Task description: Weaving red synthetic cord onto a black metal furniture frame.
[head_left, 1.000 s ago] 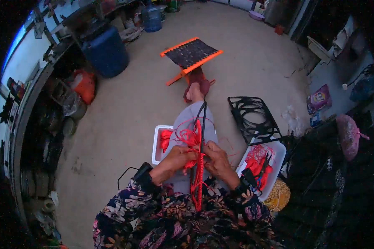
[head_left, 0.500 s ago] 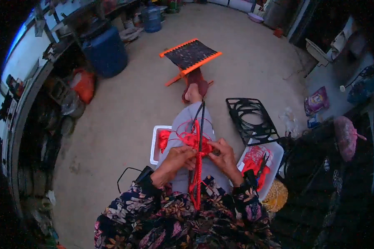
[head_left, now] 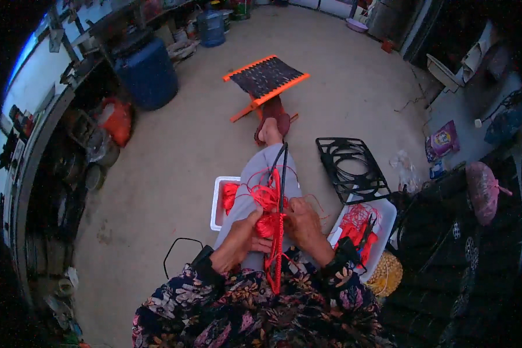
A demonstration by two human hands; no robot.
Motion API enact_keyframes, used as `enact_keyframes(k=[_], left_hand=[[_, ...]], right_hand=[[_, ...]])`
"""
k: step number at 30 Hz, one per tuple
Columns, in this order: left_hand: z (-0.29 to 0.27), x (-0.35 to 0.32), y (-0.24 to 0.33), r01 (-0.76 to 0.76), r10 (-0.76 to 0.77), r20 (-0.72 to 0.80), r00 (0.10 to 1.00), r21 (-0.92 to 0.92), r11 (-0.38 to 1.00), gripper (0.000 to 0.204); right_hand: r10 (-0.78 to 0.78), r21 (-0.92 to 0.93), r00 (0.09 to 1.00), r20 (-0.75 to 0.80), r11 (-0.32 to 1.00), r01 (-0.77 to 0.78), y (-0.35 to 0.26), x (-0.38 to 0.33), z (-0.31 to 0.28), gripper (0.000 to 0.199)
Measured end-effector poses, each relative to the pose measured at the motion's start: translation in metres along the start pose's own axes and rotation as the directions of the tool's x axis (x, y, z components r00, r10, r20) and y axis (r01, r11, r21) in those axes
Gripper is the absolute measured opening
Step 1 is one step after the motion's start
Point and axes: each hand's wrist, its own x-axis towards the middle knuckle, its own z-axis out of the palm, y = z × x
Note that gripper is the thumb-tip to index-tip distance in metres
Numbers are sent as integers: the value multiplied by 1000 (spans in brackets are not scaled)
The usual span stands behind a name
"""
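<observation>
A long narrow black frame (head_left: 285, 174) lies along my lap, its near part wrapped in tight red cord (head_left: 277, 264). My left hand (head_left: 236, 242) is on the left of it, thumb above and fingers below, closed around a bundle of red cord (head_left: 265, 225). Against the frame's right side, my right hand (head_left: 305, 225) has its fingers bent in; what they pinch is hidden behind the hand. Looser red cord (head_left: 264, 196) lies tangled over my grey trouser leg just past the hands, and a thin strand curls out beyond the right hand.
White bins with red cord stand at my left (head_left: 217, 203) and right (head_left: 383, 214); pliers-like dark handles (head_left: 368, 227) lie in the right one. A black openwork panel (head_left: 352, 168) leans on that bin. Ahead is an orange folding stool (head_left: 267, 75), and a blue barrel (head_left: 148, 75) stands far left.
My left hand has dropped lower and now cups the cord bundle. The right hand has turned back-up and drawn in close to the frame. The frame has barely moved.
</observation>
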Motion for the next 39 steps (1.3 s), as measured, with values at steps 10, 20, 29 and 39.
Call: enact_keyframes(k=[10, 20, 29, 39], left_hand=[[-12, 8, -8, -42, 52, 145, 988, -68, 997, 40], [-3, 2, -8, 86, -21, 306, 952, -200, 976, 42], [-1, 14, -13, -67, 165, 360, 918, -270, 961, 36], [8, 17, -9, -71, 244, 404, 882, -397, 915, 24]], right_hand=[[75, 175, 993, 92, 980, -90, -21, 6, -5, 41], [544, 472, 838, -44, 750, -463, 56, -15, -12, 32], [678, 987, 735, 3, -118, 105, 51, 28, -125, 30], [750, 812, 349, -562, 580, 61, 52, -92, -326, 21]])
